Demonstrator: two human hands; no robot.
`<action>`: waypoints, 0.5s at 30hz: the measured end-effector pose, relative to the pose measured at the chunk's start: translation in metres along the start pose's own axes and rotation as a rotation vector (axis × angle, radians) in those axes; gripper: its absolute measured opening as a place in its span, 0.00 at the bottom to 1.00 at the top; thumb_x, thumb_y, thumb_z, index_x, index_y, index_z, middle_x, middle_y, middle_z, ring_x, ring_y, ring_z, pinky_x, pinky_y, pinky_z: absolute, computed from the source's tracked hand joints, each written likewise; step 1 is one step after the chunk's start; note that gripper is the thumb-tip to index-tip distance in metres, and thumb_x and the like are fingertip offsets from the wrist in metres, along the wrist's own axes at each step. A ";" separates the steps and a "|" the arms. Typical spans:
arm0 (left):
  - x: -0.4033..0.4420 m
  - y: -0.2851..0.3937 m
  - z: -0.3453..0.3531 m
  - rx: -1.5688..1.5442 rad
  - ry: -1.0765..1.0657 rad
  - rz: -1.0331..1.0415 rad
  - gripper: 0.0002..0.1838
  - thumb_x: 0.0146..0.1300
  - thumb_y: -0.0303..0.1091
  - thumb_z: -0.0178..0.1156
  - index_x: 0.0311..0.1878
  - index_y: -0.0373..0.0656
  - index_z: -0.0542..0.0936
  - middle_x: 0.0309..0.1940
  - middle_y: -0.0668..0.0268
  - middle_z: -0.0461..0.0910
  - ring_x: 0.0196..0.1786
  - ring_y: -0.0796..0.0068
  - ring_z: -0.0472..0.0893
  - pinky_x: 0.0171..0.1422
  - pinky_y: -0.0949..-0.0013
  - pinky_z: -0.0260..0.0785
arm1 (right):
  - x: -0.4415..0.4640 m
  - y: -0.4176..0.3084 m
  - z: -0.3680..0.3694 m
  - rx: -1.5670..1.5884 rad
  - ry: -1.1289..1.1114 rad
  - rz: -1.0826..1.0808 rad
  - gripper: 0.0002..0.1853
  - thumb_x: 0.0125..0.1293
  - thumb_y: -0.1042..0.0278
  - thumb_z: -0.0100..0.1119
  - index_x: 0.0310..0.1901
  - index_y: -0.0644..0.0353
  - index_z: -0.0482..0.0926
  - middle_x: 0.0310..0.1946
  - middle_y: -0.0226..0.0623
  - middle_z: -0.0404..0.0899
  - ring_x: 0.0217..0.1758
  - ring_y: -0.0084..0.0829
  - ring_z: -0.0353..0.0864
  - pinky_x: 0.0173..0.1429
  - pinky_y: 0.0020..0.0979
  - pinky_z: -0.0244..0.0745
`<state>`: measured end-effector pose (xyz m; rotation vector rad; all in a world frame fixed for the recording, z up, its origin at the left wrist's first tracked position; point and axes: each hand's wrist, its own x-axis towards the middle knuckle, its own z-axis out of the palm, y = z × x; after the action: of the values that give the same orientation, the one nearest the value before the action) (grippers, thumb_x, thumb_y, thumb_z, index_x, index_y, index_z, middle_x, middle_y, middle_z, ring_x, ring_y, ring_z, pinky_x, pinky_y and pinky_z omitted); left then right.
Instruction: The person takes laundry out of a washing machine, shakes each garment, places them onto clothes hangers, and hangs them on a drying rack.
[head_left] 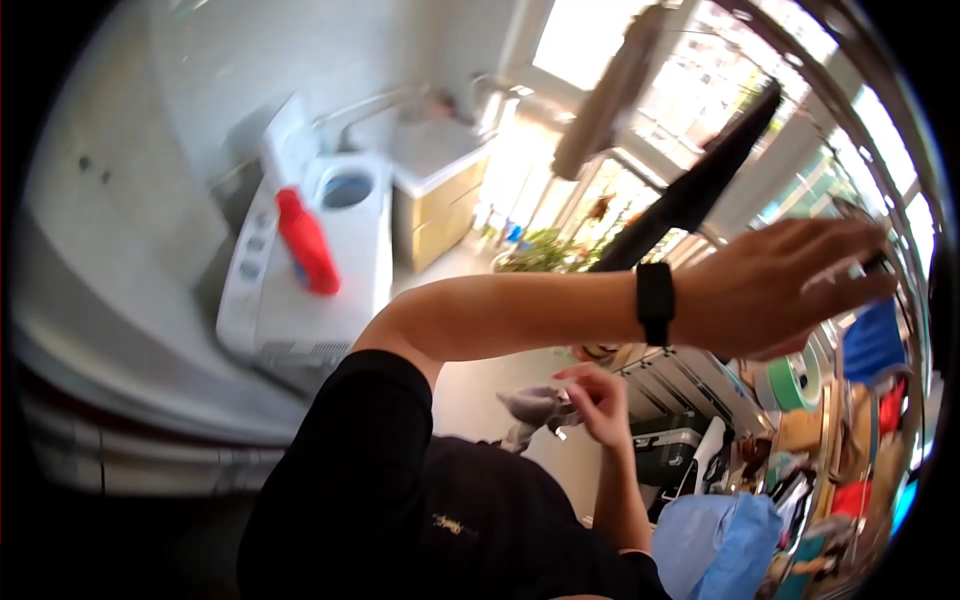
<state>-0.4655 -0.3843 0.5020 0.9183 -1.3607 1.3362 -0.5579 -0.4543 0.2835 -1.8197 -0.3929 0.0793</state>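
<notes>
My left hand [775,285], with a black band on its wrist, reaches across to the right, up by a metal rack. Its fingertips close around a small dark thing too blurred to name. Lower down, in front of my black shirt, my right hand [600,402] pinches a crumpled grey sock [535,404] between thumb and fingers. The sock hangs off to the left of the fingertips, and its lower part is partly hidden by my shirt.
A white washing machine [300,320] with a raised lid bears a red bottle [308,245]. Beside it stands a sink cabinet [440,215]. Dark and beige garments hang near the windows. At right are a dark case [668,440], blue cloth [715,545], green tape [790,383] and crowded shelves.
</notes>
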 end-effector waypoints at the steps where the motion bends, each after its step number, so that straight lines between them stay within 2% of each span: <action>1: -0.027 0.011 -0.028 -0.013 -0.055 -0.079 0.43 0.62 0.41 0.73 0.79 0.53 0.65 0.73 0.49 0.68 0.70 0.53 0.74 0.66 0.48 0.76 | 0.003 0.000 0.011 0.118 0.048 -0.069 0.08 0.72 0.77 0.61 0.49 0.69 0.84 0.23 0.24 0.77 0.25 0.14 0.72 0.33 0.20 0.68; 2: -0.059 0.024 -0.068 -0.022 -0.157 -0.166 0.43 0.63 0.47 0.73 0.79 0.53 0.66 0.73 0.51 0.68 0.72 0.53 0.72 0.70 0.45 0.72 | 0.007 -0.001 0.019 0.193 0.055 -0.100 0.09 0.72 0.76 0.61 0.49 0.69 0.84 0.24 0.27 0.79 0.25 0.16 0.73 0.34 0.20 0.68; 4: -0.137 0.042 -0.142 -0.005 -0.265 -0.423 0.44 0.65 0.64 0.67 0.77 0.51 0.67 0.71 0.53 0.70 0.73 0.53 0.70 0.76 0.44 0.64 | 0.020 -0.008 0.032 0.300 0.015 -0.128 0.11 0.70 0.71 0.61 0.48 0.70 0.84 0.25 0.32 0.84 0.27 0.19 0.76 0.34 0.21 0.69; 5: -0.177 0.056 -0.179 -0.040 -0.235 -0.621 0.47 0.65 0.70 0.62 0.77 0.48 0.66 0.72 0.53 0.69 0.75 0.52 0.69 0.79 0.46 0.61 | 0.033 -0.023 0.041 0.117 -0.040 -0.163 0.17 0.69 0.61 0.62 0.42 0.71 0.85 0.22 0.34 0.83 0.25 0.19 0.75 0.32 0.21 0.66; 6: -0.213 0.072 -0.216 -0.079 -0.199 -0.811 0.50 0.65 0.76 0.58 0.78 0.45 0.65 0.73 0.53 0.68 0.76 0.52 0.68 0.81 0.47 0.58 | 0.056 -0.036 0.060 0.138 -0.151 -0.296 0.21 0.69 0.54 0.62 0.35 0.70 0.86 0.19 0.32 0.79 0.21 0.19 0.73 0.27 0.23 0.62; 8: -0.266 0.119 -0.290 -0.277 -0.076 -1.127 0.58 0.61 0.79 0.59 0.80 0.41 0.61 0.76 0.53 0.66 0.80 0.53 0.63 0.83 0.49 0.54 | 0.081 -0.050 0.100 0.251 -0.358 -0.212 0.23 0.69 0.52 0.63 0.31 0.69 0.87 0.17 0.30 0.76 0.18 0.18 0.70 0.23 0.24 0.58; 10: -0.297 0.171 -0.340 -0.164 -0.120 -1.282 0.62 0.56 0.75 0.68 0.82 0.41 0.56 0.79 0.53 0.63 0.82 0.52 0.61 0.85 0.48 0.49 | 0.108 -0.062 0.152 0.302 -0.571 -0.211 0.24 0.69 0.50 0.63 0.32 0.69 0.88 0.16 0.31 0.77 0.16 0.18 0.68 0.22 0.25 0.57; 11: -0.308 0.196 -0.356 -0.046 -0.295 -1.350 0.66 0.51 0.71 0.75 0.84 0.44 0.54 0.80 0.54 0.62 0.81 0.53 0.62 0.86 0.49 0.47 | 0.118 -0.061 0.181 0.356 -0.674 -0.245 0.25 0.69 0.48 0.63 0.33 0.68 0.88 0.16 0.32 0.77 0.16 0.18 0.68 0.23 0.25 0.58; 12: -0.298 0.215 -0.370 0.054 -0.535 -1.346 0.63 0.54 0.64 0.76 0.85 0.54 0.50 0.78 0.58 0.67 0.77 0.52 0.68 0.83 0.46 0.52 | 0.124 -0.075 0.214 0.426 -0.782 -0.231 0.25 0.69 0.47 0.63 0.33 0.67 0.89 0.17 0.32 0.77 0.17 0.19 0.68 0.23 0.26 0.57; 14: -0.314 0.241 -0.380 0.197 -0.516 -1.409 0.43 0.56 0.52 0.75 0.75 0.57 0.72 0.59 0.59 0.84 0.61 0.51 0.82 0.69 0.46 0.68 | 0.139 -0.077 0.262 0.462 -1.016 -0.297 0.23 0.68 0.48 0.64 0.34 0.66 0.89 0.17 0.30 0.76 0.17 0.20 0.66 0.24 0.26 0.56; 15: -0.316 0.250 -0.389 0.251 -0.503 -1.524 0.34 0.56 0.49 0.74 0.67 0.57 0.76 0.51 0.60 0.85 0.55 0.51 0.83 0.63 0.46 0.70 | 0.145 -0.078 0.284 0.482 -1.056 -0.299 0.24 0.69 0.48 0.64 0.34 0.67 0.88 0.16 0.30 0.75 0.16 0.20 0.66 0.24 0.26 0.58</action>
<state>-0.5802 -0.0097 0.1018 1.9469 -0.4191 0.0534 -0.5115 -0.1300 0.2978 -1.0959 -1.2533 0.8667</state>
